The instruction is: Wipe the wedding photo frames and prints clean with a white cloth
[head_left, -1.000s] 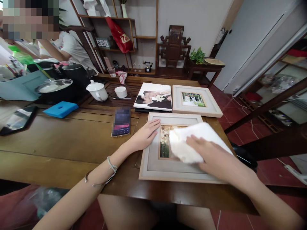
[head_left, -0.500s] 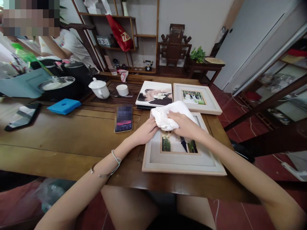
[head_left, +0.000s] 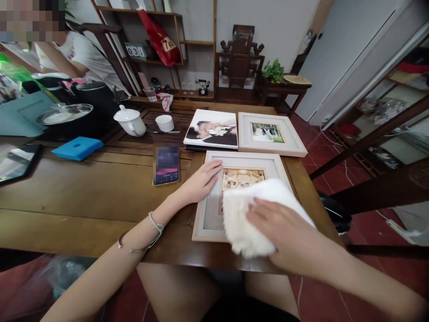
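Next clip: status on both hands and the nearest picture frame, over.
Left hand resting on nearest picture frame, left side. Right hand on white cloth, across the frame's lower edge. Cloth and right hand hide much of the photo.

Right hand [head_left: 279,228] and white cloth [head_left: 239,223] now down over near edge of picture frame [head_left: 210,223]

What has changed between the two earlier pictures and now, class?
The right hand moved the white cloth over the near picture frame to its far left part, then back toward its near edge. No new hold or release shows. The left hand stayed on the frame's left side; the phone stayed put.
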Demonstrator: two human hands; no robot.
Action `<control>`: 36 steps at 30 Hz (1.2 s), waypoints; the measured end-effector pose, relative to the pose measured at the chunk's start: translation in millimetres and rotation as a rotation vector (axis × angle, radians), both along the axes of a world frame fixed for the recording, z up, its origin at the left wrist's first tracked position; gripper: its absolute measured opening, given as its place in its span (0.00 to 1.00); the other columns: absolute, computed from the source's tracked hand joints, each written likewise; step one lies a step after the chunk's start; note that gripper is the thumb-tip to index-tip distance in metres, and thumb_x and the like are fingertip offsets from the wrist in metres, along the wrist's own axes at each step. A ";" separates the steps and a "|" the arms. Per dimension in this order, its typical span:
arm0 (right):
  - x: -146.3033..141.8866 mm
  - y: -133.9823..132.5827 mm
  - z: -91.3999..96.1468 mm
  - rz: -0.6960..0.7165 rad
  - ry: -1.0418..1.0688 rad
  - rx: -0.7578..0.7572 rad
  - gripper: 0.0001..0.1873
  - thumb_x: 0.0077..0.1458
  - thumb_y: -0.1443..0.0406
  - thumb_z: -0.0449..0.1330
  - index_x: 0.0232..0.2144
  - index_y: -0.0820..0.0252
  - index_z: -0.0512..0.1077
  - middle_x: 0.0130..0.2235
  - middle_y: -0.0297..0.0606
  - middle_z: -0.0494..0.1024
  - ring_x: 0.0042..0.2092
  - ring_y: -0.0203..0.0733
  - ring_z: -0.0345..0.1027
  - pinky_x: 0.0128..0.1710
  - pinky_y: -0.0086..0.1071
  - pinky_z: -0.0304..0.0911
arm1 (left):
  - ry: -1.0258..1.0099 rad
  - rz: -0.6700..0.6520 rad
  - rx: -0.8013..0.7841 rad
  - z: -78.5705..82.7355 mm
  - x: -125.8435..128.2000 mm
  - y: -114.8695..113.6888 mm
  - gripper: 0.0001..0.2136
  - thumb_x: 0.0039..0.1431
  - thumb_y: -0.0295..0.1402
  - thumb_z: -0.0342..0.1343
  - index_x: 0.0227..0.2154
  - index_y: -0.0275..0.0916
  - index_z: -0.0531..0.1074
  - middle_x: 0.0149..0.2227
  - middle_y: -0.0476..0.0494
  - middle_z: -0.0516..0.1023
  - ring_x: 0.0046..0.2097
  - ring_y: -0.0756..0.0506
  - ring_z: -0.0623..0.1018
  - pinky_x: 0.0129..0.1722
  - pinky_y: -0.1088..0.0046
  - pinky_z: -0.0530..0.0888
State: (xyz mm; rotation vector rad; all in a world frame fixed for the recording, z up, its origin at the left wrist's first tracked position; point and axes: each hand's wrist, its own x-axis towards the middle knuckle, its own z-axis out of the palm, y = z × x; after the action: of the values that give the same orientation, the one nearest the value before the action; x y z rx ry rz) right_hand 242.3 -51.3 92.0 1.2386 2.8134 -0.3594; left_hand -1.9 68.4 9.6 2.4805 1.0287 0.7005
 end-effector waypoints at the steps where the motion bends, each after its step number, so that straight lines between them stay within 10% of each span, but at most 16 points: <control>1: -9.6 -6.8 0.7 0.089 0.057 -0.043 0.29 0.39 0.71 0.61 0.48 0.66 0.70 0.54 0.57 0.73 0.60 0.63 0.61 0.58 0.52 0.59 | -0.001 0.001 -0.001 0.2 0.2 -0.4 0.21 0.68 0.33 0.42 0.60 0.33 0.64 0.64 0.33 0.62 0.67 0.39 0.60 0.67 0.52 0.58; 6: -23.0 8.8 -12.9 0.391 0.228 -0.028 0.30 0.44 0.68 0.65 0.51 0.67 0.68 0.59 0.58 0.68 0.64 0.61 0.54 0.62 0.52 0.51 | -0.019 0.001 -0.013 -0.4 0.0 0.2 0.20 0.68 0.32 0.41 0.60 0.34 0.64 0.64 0.34 0.63 0.66 0.39 0.61 0.66 0.51 0.58; 16: 45.0 77.1 -12.5 -0.219 -0.038 0.257 0.33 0.42 0.76 0.57 0.54 0.70 0.67 0.57 0.58 0.71 0.62 0.61 0.59 0.59 0.52 0.56 | -0.063 -0.040 -0.010 -4.7 -4.0 3.8 0.20 0.68 0.31 0.39 0.60 0.37 0.65 0.64 0.36 0.64 0.66 0.40 0.62 0.66 0.50 0.59; 27: -4.9 9.6 -2.3 0.452 0.305 -0.149 0.21 0.49 0.67 0.64 0.48 0.64 0.71 0.56 0.51 0.72 0.64 0.52 0.55 0.65 0.45 0.47 | -0.072 -0.005 -0.017 -0.7 -0.8 -0.3 0.20 0.68 0.31 0.41 0.60 0.37 0.65 0.64 0.36 0.64 0.66 0.40 0.62 0.66 0.51 0.58; 36: 68.8 74.3 -22.1 -0.292 0.066 0.253 0.31 0.43 0.76 0.57 0.53 0.65 0.69 0.56 0.53 0.72 0.62 0.62 0.57 0.60 0.54 0.55 | -0.085 -0.045 -0.017 -4.4 -3.8 3.6 0.21 0.67 0.29 0.40 0.60 0.38 0.64 0.64 0.36 0.64 0.66 0.41 0.62 0.67 0.51 0.58</control>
State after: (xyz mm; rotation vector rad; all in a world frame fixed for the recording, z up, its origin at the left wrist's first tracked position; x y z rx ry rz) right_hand 311.1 23.0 69.9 1.7265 2.8001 -0.0530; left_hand -5.7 72.1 5.2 2.4295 0.9408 0.7733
